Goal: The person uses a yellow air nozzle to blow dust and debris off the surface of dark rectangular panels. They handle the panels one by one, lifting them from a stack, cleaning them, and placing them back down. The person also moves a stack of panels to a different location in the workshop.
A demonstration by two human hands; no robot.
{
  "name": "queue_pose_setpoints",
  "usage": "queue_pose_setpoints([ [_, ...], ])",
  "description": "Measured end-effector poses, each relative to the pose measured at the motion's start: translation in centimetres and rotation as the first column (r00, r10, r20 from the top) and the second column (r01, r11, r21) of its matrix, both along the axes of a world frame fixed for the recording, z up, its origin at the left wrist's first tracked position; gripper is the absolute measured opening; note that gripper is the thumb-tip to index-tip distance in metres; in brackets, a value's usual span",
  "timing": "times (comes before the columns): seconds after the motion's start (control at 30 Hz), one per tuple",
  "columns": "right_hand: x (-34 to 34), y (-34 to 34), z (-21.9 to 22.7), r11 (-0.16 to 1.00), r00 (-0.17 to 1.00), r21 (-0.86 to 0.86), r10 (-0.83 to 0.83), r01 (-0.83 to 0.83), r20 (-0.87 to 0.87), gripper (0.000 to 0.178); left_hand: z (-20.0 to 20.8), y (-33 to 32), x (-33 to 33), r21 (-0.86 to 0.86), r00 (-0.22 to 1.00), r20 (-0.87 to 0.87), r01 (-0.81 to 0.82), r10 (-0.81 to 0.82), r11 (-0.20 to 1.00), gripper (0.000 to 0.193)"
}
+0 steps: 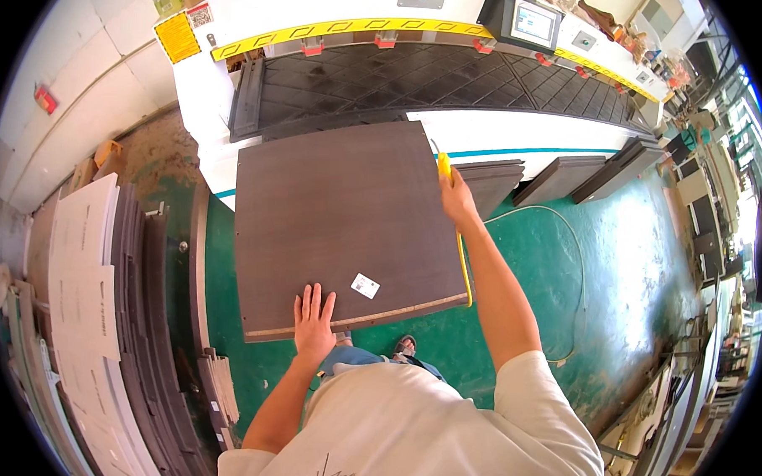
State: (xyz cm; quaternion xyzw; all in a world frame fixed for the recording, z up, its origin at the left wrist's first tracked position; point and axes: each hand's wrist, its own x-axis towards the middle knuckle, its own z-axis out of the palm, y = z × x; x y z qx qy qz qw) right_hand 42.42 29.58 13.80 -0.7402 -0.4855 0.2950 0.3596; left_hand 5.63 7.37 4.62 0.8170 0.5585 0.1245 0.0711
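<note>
A large dark brown wood-grain panel lies flat in front of me, its far end reaching the black bed of a white machine. A small white label is stuck near its near edge. My left hand rests flat on the panel's near edge, fingers spread. My right hand grips the panel's right edge, together with a yellow tool whose yellow hose runs back along that edge.
A stack of dark panels and white sheets stands on my left. More dark boards lean against the machine on the right. The machine has a control screen. The floor is green, with benches at far right.
</note>
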Motion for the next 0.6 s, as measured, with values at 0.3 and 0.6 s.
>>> queue_pose_setpoints([
  [0.3,0.5,-21.7,0.4,0.565,0.566,-0.261,0.474,-0.783,-0.674,0.044,0.7,-0.5,0.0,-0.063,0.998,0.017,-0.062,0.064,0.996,0.088],
  [0.6,7.8,-41.1,-6.4,0.730,0.570,-0.346,0.073,-0.589,-0.818,0.053,1.4,-0.2,1.0,-0.105,0.971,-0.238,0.005,-0.030,0.994,0.095],
])
